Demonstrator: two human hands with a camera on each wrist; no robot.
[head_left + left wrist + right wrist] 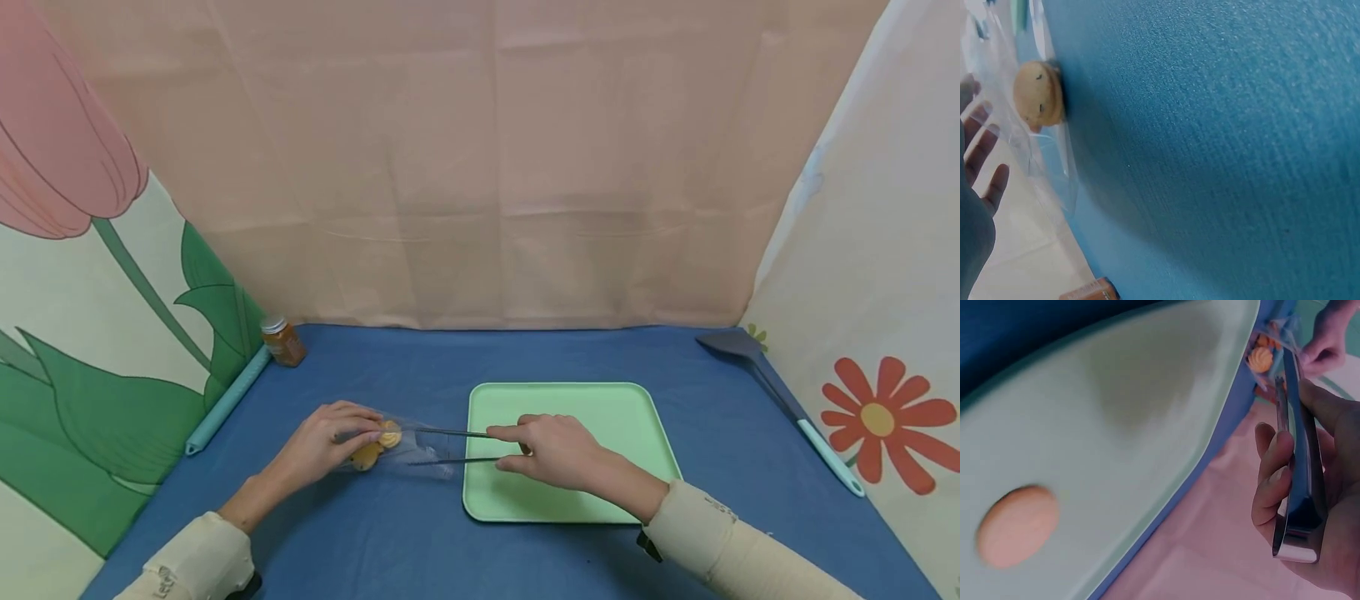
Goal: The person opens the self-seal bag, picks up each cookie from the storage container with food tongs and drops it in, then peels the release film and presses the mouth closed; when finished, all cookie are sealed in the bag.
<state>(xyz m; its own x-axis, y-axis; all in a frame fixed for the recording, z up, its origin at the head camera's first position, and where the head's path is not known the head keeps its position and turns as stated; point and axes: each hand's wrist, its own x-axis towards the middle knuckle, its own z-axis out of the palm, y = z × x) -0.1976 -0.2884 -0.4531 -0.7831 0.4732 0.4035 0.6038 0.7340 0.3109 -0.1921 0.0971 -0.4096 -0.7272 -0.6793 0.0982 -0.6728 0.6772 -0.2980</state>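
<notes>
My left hand [330, 437] pinches a clear plastic bag [435, 472] between thumb and fingers, left of the tray. Inside the bag lie a swirled cookie [390, 435] and a rounded golden one [366, 456]; the left wrist view shows the thick round cookie [1036, 95] with small dark marks. My right hand [558, 450] grips metal tongs [1305, 469] over the green tray [487, 500]. The tongs' two arms are spread and point left, their tips at the bag's mouth, with nothing between them. An oval orange-brown piece [1017, 526] rests on the tray, hidden in the head view.
A brown jar [285, 343] with a silver lid stands at the back left, beside a light blue roll [228, 402]. Along the right edge lies a dark spatula [772, 379] with a mint handle. A blue cloth [390, 550] covers the table.
</notes>
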